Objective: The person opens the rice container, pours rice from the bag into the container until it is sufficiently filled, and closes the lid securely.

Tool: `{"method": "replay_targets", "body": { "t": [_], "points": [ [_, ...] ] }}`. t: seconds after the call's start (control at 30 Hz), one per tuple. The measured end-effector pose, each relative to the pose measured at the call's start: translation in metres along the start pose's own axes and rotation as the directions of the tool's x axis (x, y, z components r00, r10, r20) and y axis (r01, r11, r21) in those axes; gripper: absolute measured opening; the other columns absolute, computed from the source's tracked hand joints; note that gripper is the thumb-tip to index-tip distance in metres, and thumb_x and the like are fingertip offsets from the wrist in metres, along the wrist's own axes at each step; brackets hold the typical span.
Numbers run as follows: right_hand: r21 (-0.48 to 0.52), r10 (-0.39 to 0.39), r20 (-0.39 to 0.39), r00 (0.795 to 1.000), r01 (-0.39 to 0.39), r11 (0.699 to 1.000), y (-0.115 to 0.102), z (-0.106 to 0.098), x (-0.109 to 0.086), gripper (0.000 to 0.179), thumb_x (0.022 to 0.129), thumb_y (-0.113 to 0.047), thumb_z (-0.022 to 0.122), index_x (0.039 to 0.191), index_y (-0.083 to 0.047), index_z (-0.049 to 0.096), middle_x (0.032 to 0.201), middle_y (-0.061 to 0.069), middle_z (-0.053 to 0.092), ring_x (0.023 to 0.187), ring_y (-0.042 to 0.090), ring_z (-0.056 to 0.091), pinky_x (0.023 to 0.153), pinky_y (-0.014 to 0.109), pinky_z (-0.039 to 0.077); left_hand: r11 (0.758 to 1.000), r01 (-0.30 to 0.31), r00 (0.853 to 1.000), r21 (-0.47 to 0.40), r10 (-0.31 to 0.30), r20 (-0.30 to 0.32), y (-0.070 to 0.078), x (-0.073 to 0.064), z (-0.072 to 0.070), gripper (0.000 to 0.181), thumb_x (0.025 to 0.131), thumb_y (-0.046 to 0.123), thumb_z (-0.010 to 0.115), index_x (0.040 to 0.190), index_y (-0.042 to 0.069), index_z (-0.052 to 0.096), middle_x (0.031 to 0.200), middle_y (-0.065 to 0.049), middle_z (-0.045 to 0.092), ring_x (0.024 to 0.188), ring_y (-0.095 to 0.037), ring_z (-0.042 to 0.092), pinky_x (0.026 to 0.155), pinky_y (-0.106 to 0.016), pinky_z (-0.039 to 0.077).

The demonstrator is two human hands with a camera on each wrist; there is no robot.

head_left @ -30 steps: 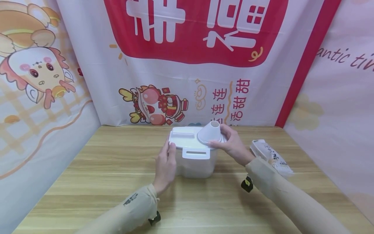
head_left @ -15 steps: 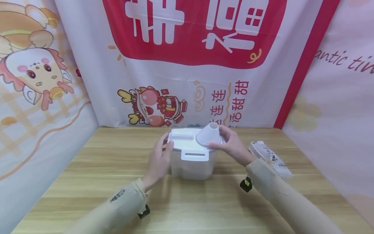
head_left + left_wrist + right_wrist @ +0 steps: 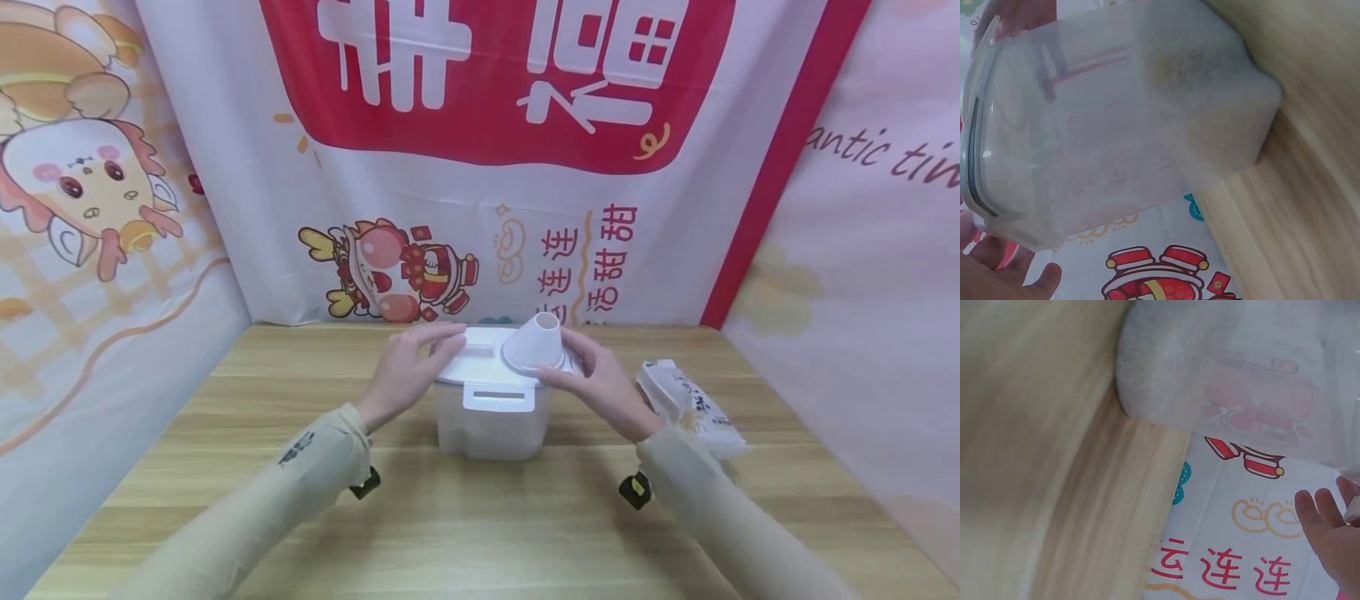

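A translucent plastic storage container [image 3: 491,433] with a white lid [image 3: 472,367] stands upright on the table. A white cone-shaped cup [image 3: 538,343], narrow end up, sits on the lid's right half. My left hand [image 3: 401,367] reaches over the lid's left end, its fingers extended beside the raised handle. My right hand [image 3: 603,383] holds the lid's right end, thumb in front by the cone's base and fingers behind. In the left wrist view, a cloudy, grainy-looking fill shows in the container's lower part. The palms hide both lid ends in the head view.
A white printed plastic bag [image 3: 690,408] lies on the wooden table [image 3: 480,533], right of the container and close to my right forearm. Printed cloth [image 3: 480,200] hangs along the table's back edge, with more cloth on both sides.
My left hand has moved up from the container's left side onto the lid's left end, its fingers now over the top. My right hand stays by the cone, and the container remains about in place.
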State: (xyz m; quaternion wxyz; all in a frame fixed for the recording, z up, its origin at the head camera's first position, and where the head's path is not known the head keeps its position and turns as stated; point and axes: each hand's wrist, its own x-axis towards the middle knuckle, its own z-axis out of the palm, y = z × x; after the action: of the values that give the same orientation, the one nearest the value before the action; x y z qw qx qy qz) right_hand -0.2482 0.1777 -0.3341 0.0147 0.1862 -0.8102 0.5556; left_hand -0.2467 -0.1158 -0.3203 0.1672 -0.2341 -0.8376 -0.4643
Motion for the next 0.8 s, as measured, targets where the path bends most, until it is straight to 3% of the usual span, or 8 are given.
{"method": "replay_targets", "body": {
  "t": [0.17,0.27,0.53,0.67,0.8],
  "points": [
    [0.006,0.007,-0.060,0.998,-0.007,1.000,0.006,0.001,-0.013,0.061,0.094,-0.052,0.061,0.146,-0.024,0.047,0.148,-0.003,0.044,0.136,0.021,0.038,0.110,0.050,0.033,1.000,0.001,0.999,-0.031,0.000,0.049,0.002,0.011,0.001,0.031,0.093,0.038,0.068,0.118,0.019,0.073,0.121,0.008,0.067,0.117,-0.012,0.057,0.102,-0.047,0.044],
    [0.014,0.012,-0.134,0.991,-0.010,1.000,0.008,0.003,-0.020,0.055,0.097,-0.052,0.054,0.143,-0.023,0.050,0.148,-0.003,0.045,0.135,0.023,0.039,0.109,0.053,0.034,0.999,0.001,0.996,-0.043,0.003,0.087,0.003,0.017,0.002,0.031,0.090,0.040,0.072,0.116,0.021,0.074,0.117,0.011,0.068,0.113,-0.009,0.059,0.097,-0.044,0.049],
    [-0.005,-0.038,-0.328,0.944,0.038,0.999,0.006,0.015,-0.030,0.044,0.096,-0.043,0.063,0.131,-0.016,0.063,0.135,0.000,0.058,0.125,0.018,0.049,0.099,0.046,0.045,0.997,0.003,0.993,-0.074,0.006,0.121,0.005,0.022,0.006,0.035,0.087,0.040,0.075,0.115,0.019,0.075,0.115,0.006,0.069,0.101,-0.013,0.067,0.089,-0.039,0.055],
    [-0.009,-0.082,-0.399,0.913,0.085,0.996,0.006,0.020,-0.035,0.038,0.095,-0.033,0.068,0.125,-0.010,0.067,0.133,0.001,0.060,0.123,0.017,0.051,0.095,0.039,0.050,0.998,0.021,0.991,-0.066,-0.012,0.132,0.003,0.021,0.008,0.037,0.087,0.044,0.074,0.117,0.022,0.074,0.117,0.009,0.068,0.101,-0.012,0.066,0.089,-0.041,0.054],
    [-0.016,-0.128,-0.447,0.885,0.135,0.991,0.003,0.024,-0.039,0.032,0.093,-0.021,0.070,0.120,-0.004,0.069,0.130,0.002,0.062,0.119,0.016,0.056,0.092,0.031,0.052,0.998,-0.002,0.994,-0.065,0.009,0.105,0.001,0.021,0.011,0.038,0.087,0.044,0.074,0.117,0.020,0.074,0.117,0.010,0.068,0.105,-0.011,0.063,0.089,-0.040,0.054]
  ]
}}
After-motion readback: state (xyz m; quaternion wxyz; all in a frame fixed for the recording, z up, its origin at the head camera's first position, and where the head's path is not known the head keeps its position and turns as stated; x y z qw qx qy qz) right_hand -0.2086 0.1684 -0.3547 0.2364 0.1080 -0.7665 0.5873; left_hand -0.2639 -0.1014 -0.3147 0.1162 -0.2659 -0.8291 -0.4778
